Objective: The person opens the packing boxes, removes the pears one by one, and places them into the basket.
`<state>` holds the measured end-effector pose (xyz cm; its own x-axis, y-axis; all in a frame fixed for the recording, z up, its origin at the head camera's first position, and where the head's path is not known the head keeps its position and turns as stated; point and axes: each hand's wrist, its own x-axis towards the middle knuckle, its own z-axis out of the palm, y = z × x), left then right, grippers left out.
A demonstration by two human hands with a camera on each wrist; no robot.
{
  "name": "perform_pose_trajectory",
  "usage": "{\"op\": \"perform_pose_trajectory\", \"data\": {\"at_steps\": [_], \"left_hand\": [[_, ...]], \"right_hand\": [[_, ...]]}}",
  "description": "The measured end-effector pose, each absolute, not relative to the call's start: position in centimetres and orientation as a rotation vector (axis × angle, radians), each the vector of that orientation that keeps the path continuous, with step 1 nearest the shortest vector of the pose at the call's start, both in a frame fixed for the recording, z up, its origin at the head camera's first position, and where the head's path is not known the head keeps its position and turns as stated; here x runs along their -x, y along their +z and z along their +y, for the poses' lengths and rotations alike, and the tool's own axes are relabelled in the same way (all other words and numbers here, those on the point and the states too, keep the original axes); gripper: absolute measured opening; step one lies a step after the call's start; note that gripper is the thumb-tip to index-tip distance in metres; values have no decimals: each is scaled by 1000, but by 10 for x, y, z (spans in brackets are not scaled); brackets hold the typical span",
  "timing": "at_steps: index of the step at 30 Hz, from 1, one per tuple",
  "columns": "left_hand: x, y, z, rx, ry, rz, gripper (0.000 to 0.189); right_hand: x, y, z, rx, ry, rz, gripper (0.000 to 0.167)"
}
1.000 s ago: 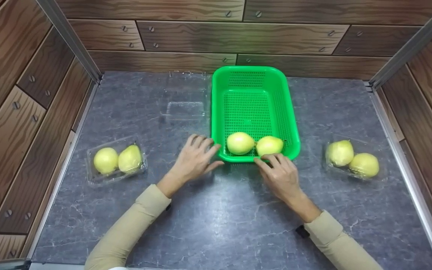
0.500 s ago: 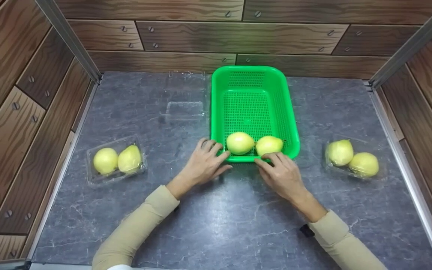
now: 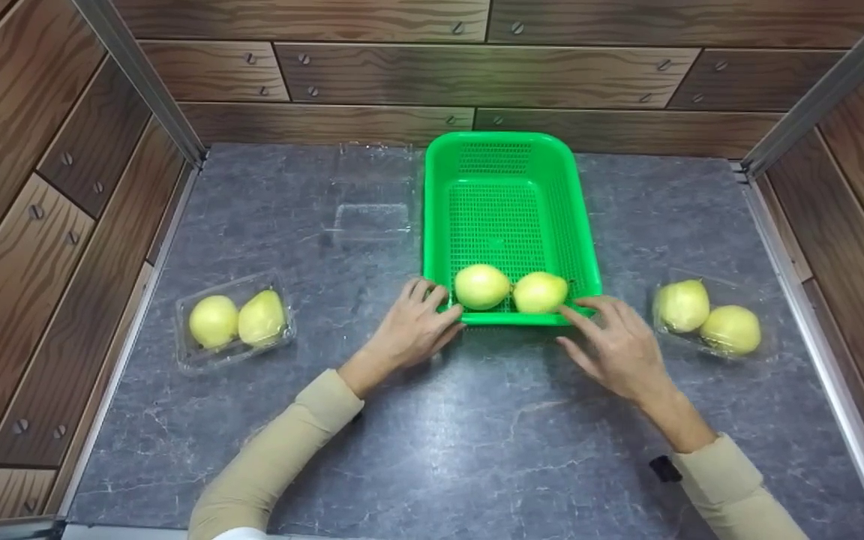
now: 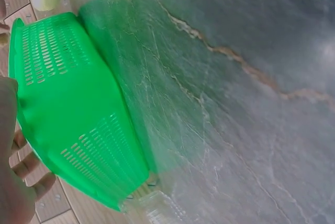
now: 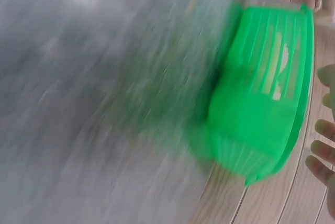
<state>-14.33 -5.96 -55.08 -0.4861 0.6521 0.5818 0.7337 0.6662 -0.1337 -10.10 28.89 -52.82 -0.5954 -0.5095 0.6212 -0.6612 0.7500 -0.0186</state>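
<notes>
A green plastic basket (image 3: 503, 225) stands upright on the table with two yellow-green pears in its near end, a left pear (image 3: 481, 286) and a right pear (image 3: 540, 292). My left hand (image 3: 413, 326) holds the basket's near left corner, fingers over the rim and thumb at the front wall. At the near right corner is my right hand (image 3: 619, 349), its fingers spread and fingertips close to the rim; whether they touch it I cannot tell. In the right wrist view the basket (image 5: 261, 88) is blurred, with the right fingers (image 5: 320, 169) beside its rim.
Clear plastic boxes with two pears each lie at the left (image 3: 235, 322) and right (image 3: 708, 319). Another clear box (image 3: 370, 217), opened out, lies left of the basket. Wood-patterned walls (image 3: 477, 75) and metal posts bound the grey table (image 3: 432, 450).
My left hand has moved right onto the basket's corner. My right hand has left the middle of the front rim and moved right, fingers spreading. The basket and pears stay in place.
</notes>
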Motion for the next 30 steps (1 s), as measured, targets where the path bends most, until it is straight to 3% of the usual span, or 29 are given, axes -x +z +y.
{"op": "perform_pose_trajectory", "data": {"at_steps": [22,30], "left_hand": [[143,-551,-59,1076,-120,-2292,20],[144,-549,-59,1071,-125,-2280,20]], "right_hand": [[79,-530,412,-573,169,-2471,85],[82,-534,439,-549,111,-2478,88]]}}
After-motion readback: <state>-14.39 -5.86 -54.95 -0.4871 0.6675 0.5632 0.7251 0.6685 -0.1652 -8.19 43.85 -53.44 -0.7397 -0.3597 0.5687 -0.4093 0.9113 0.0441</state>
